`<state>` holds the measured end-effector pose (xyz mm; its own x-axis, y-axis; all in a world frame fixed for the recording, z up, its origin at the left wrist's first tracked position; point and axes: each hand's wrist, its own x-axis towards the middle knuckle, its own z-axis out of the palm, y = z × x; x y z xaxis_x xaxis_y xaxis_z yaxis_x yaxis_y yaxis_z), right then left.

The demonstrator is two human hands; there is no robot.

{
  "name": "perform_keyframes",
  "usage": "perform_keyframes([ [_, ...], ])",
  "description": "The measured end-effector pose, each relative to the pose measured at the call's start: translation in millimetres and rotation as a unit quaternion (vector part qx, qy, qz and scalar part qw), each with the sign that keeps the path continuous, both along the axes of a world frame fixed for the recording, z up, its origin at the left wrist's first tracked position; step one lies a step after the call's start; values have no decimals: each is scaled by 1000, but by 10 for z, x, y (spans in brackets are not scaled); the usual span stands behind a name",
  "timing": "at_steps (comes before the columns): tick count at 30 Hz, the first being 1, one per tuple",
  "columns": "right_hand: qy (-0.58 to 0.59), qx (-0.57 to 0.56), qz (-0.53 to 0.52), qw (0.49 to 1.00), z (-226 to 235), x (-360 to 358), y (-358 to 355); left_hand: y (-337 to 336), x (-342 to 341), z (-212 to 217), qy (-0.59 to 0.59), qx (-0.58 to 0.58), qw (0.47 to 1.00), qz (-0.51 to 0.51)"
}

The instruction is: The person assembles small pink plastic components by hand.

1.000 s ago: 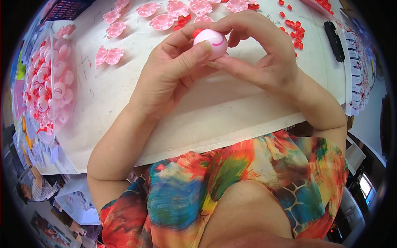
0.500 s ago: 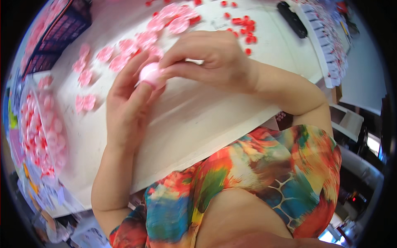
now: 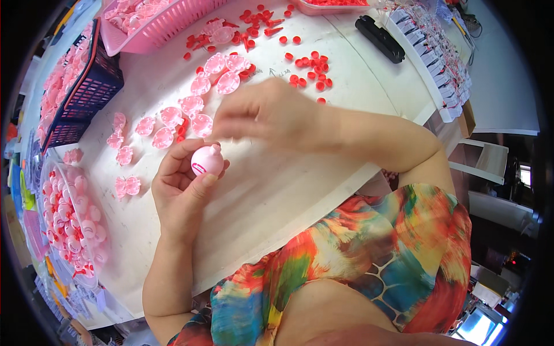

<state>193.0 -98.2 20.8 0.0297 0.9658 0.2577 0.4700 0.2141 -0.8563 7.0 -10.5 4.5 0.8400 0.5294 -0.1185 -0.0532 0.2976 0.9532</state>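
My left hand (image 3: 180,196) holds a small pink ball (image 3: 206,162) between thumb and fingers. The ball has a knob on top and a darker pink mark on its side. Just above and to the right of it is my right hand (image 3: 274,115), its fingers smeared by motion, so whether they grip anything is not visible. Clear pink flower-like plastic pieces (image 3: 228,82) lie beyond both hands. Small round red caps (image 3: 311,75) are scattered past my right hand, and pointed red pieces (image 3: 273,31) lie farther back.
A dark blue basket (image 3: 81,109) and a pink basket (image 3: 164,27), both with pink pieces, stand far left. Nearer, a clear container (image 3: 95,279) holds several pink-and-red balls. At far right are a black elongated object (image 3: 379,39) and a white tray (image 3: 416,72) of wired parts.
My right hand has come off the ball and moved slightly right. The ball stays in my left hand, its knob and mark now visible. The view has shifted, showing more of the table's far side.
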Motion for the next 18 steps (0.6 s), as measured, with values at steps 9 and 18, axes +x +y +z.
perform_keyframes([
  [9,-358,-58,-249,898,20,905,222,113,-59,22,-10,-121,992,41],
  [18,-317,-7,-280,906,142,510,222,184,-64,-38,-64,-150,986,-29],
])
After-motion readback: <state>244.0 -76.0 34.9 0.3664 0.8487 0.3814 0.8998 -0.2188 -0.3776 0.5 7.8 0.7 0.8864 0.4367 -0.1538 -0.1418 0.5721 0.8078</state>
